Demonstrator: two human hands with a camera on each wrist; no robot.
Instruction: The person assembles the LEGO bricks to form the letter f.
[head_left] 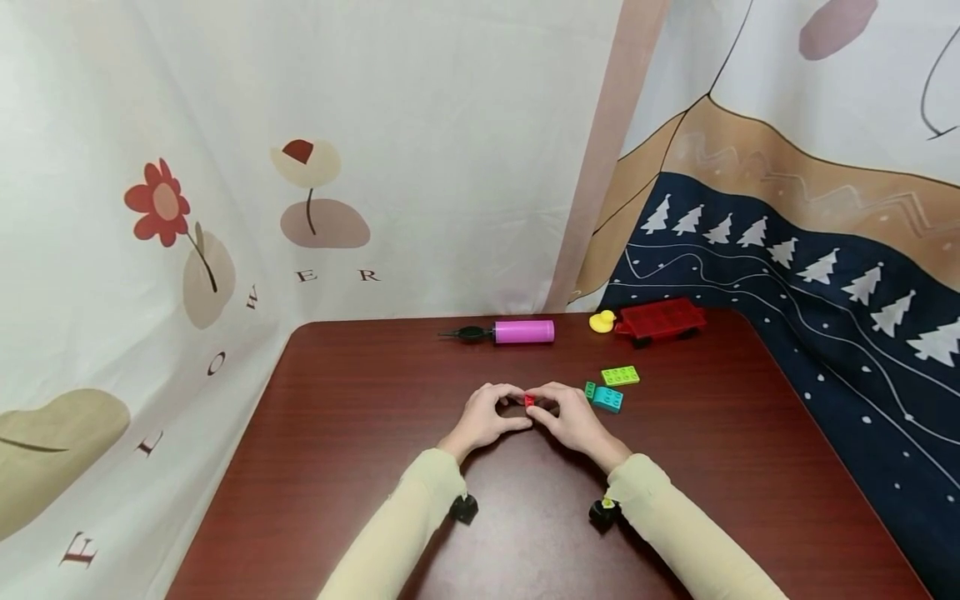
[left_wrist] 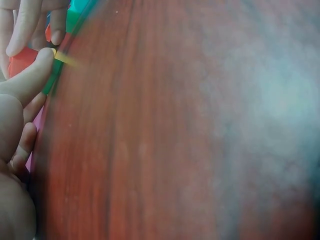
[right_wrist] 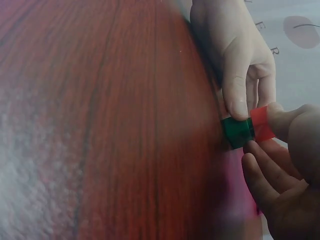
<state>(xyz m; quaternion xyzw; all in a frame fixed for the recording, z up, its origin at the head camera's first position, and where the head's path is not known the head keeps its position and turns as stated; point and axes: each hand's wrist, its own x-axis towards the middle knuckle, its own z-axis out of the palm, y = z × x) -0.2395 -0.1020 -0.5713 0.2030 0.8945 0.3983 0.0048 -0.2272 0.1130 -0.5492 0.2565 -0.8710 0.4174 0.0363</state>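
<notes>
Nearest, on this side of the red block (head_left: 529,401), two pale yellow sleeves (head_left: 408,517) reach in over the dark reddish-brown table (head_left: 337,467), with a small black device at each wrist. Closer to the red block, the hands meet around it, the left hand (head_left: 483,417) on its left and the right hand (head_left: 576,421) on its right. The right hand pinches the red block, thumb against it, its gap closed down to the block's thickness; its other fingers spread loosely below in the right wrist view. The left hand pinches a dark green block (right_wrist: 237,132) that sits against the red block, its thumb laid on the green one, with no more opening than that block fills. Whether the two blocks are locked together I cannot tell.

To the right of the red block, past the right hand, lie a blue-green block (head_left: 608,399) and a small green block (head_left: 590,391) side by side. A lime block (head_left: 620,376) lies just behind them, right of the red block and a little beyond it.

Farther beyond the red block, almost straight behind it, a purple pump (head_left: 524,332) lies with its black nozzle pointing left. Beyond and right of the red block are a yellow duck (head_left: 602,322) and, close beside it, a red toy cart (head_left: 660,320). Farthest behind the red block hangs a printed cloth (head_left: 450,167).
</notes>
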